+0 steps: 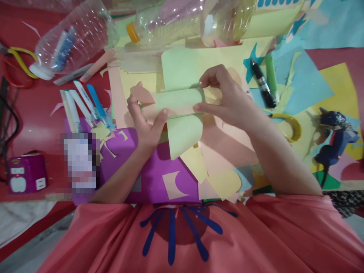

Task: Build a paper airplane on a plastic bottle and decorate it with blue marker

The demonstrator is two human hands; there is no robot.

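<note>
Between my two hands is a paper model [180, 102] made of a pale green and peach folded or rolled body. A rounded green flap [180, 68] stretches away from it, and another green flap [186, 134] hangs toward me. My left hand [146, 123] grips the left end with thumb and fingers, beside an upright peach paper tab [142, 94]. On the right end, my right hand [223, 93] has its thumb against the near side and its fingertips at the far side. The underside of the model is hidden.
Clear plastic bottles [176, 24] lie along the back. Markers [263, 81] and yellow-handled scissors [287, 123] lie right, near a blue glue gun [334, 142]. Pens [85, 98], a blurred phone-like object [79, 163] and a purple box [27, 173] are left. Paper scraps [173, 184] cover the near side.
</note>
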